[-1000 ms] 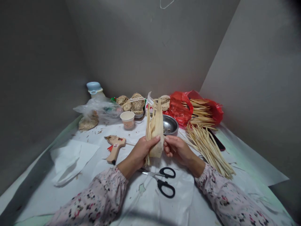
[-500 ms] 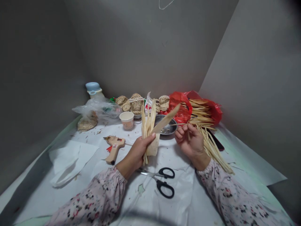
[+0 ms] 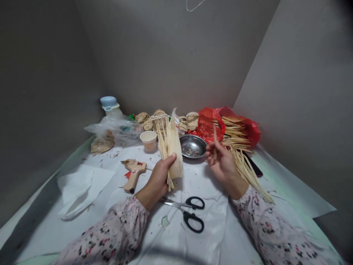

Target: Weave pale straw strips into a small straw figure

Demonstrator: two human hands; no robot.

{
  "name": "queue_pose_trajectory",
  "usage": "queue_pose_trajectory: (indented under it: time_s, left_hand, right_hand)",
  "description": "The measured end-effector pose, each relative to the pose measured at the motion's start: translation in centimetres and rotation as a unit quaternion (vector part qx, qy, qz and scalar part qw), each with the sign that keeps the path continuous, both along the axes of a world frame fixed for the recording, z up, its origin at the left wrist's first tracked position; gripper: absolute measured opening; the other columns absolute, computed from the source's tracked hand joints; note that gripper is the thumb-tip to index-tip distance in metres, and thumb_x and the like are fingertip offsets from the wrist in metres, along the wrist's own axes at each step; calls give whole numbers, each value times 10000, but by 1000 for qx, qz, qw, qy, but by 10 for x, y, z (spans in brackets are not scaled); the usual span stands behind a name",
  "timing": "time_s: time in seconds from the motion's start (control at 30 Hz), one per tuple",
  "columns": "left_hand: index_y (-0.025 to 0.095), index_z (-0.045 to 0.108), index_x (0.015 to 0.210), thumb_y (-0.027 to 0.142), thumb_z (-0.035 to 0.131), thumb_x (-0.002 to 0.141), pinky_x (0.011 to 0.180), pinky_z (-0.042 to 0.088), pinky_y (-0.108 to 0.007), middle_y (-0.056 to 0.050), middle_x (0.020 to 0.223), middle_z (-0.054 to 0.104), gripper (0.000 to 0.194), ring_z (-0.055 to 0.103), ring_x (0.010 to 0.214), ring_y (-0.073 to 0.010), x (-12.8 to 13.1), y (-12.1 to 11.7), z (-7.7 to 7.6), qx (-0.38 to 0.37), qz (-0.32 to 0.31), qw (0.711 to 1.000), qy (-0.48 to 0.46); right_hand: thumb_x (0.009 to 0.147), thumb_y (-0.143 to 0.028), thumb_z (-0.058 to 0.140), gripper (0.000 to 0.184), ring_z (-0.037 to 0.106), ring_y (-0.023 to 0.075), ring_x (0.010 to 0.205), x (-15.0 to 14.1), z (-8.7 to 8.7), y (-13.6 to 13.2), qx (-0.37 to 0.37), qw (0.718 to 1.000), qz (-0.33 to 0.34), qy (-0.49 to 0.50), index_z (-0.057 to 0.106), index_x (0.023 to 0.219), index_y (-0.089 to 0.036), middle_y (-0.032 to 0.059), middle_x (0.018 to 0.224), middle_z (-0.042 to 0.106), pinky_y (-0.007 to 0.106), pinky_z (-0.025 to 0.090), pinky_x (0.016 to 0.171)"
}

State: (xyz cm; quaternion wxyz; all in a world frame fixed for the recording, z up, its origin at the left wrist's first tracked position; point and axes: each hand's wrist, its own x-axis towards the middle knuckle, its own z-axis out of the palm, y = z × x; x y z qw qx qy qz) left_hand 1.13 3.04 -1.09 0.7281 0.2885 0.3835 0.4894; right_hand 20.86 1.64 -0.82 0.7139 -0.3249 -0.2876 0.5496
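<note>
My left hand [image 3: 161,172] is closed around a bundle of dried husk strips [image 3: 163,143], with one broad pale husk piece [image 3: 175,162] under the thumb. To the right, my right hand [image 3: 224,162] pinches a single narrow husk strip [image 3: 215,134] that points upward. Between and behind the hands stands a shallow metal bowl [image 3: 193,146] with small scraps in it. Black-handled scissors [image 3: 190,210] lie on the table just below my left hand. More husk strips [image 3: 249,175] lie partly behind my right wrist.
A glue gun [image 3: 134,175] and a paper cup [image 3: 149,141] are on the left, near a clear plastic bag [image 3: 116,127]. Woven round pieces [image 3: 159,121] line the back. At the back right, a red bag [image 3: 211,123] holds husks; a dark phone-like object [image 3: 255,167] lies beside it.
The broad husk in my left hand has swung from slanting right to upright beside the bundle. The strip in my right hand now stands upright, apart from the left hand's husks.
</note>
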Motion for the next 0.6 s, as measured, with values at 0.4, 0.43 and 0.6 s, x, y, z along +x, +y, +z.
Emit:
queue_pose_trajectory:
  time_s: [0.4, 0.43, 0.6]
  left_hand:
    - [64, 700, 879, 351, 694, 764, 543, 508, -270, -116, 650, 709, 310, 646, 544, -189, 0, -7, -5, 84, -123, 988, 44]
    - [63, 701, 894, 366, 696, 766, 553, 509, -269, -121, 664, 713, 329, 651, 559, -192, 0, -7, -5, 88, -129, 987, 49]
    - [66, 708, 848, 389, 711, 762, 608, 508, -265, -136, 709, 721, 334, 668, 621, -198, -1, -9, -4, 116, -180, 976, 49]
  right_hand:
    - [763, -376, 731, 257, 447, 68, 477, -42, -22, -13, -70, 955, 219, -190, 595, 728, -161, -35, 576, 530, 170, 292, 405]
    - [762, -369, 728, 253, 422, 67, 462, -41, -22, -13, -73, 954, 215, -198, 590, 713, -162, -39, 553, 516, 175, 269, 398]
    - [750, -339, 715, 214, 407, 67, 454, -40, -23, -12, -66, 952, 220, -201, 605, 716, -159, -43, 537, 501, 188, 221, 397]
